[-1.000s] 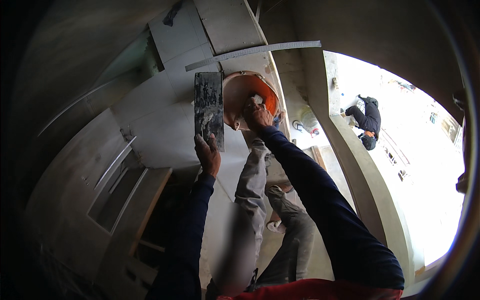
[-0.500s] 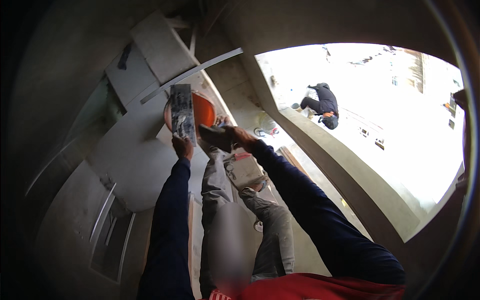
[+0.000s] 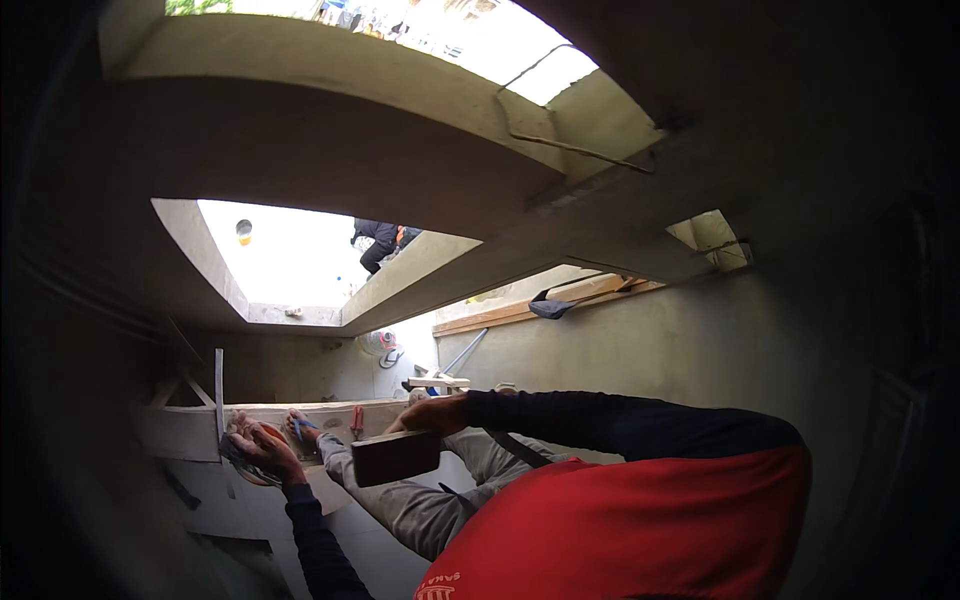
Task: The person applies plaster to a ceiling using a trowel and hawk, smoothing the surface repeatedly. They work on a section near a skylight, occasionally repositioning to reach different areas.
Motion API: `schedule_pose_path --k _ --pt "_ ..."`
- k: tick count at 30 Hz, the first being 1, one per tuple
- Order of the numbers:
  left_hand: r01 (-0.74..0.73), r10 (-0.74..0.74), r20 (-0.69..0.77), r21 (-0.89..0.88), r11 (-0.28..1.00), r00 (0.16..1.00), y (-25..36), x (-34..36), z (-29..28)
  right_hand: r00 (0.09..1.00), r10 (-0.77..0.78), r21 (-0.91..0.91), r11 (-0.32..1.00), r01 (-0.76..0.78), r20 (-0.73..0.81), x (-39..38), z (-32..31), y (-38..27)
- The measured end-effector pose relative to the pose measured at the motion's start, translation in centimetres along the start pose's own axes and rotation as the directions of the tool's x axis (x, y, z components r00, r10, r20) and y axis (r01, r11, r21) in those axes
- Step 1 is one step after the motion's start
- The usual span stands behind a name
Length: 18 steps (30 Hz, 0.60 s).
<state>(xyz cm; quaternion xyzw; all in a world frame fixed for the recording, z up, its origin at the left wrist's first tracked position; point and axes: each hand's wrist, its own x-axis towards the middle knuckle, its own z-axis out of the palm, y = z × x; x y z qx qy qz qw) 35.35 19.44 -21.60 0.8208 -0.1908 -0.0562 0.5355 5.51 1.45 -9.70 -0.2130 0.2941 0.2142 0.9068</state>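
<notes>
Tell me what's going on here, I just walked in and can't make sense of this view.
A person in a red top with dark blue sleeves sits on a raised ledge in a bare concrete room. The right hand holds a flat brown wooden block over the lap. The left hand grips an orange pan at the ledge. Another person crouches in the bright opening above.

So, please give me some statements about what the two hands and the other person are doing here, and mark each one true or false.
1. The right hand grips a dark rectangular block. True.
2. The left hand is raised high above the head. False: it is low, at an orange round object by the ledge.
3. Another person in dark clothes crouches in the bright opening beyond. True.
4. The person wears a green top. False: the top is red with dark blue sleeves.
</notes>
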Motion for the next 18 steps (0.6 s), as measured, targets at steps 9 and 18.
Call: schedule_pose_path --k 9,18 --pt "-0.76 0.766 0.0 -0.128 0.637 0.642 41.3 12.1 5.0 0.655 -0.593 -0.424 0.802 0.421 -0.469 -30.2 1.0 7.5" --pt "-0.825 0.799 0.275 0.375 0.424 0.535 48.7 24.2 13.7 0.09 -0.916 0.03 0.085 0.996 -0.391 -45.5 9.0 8.5"
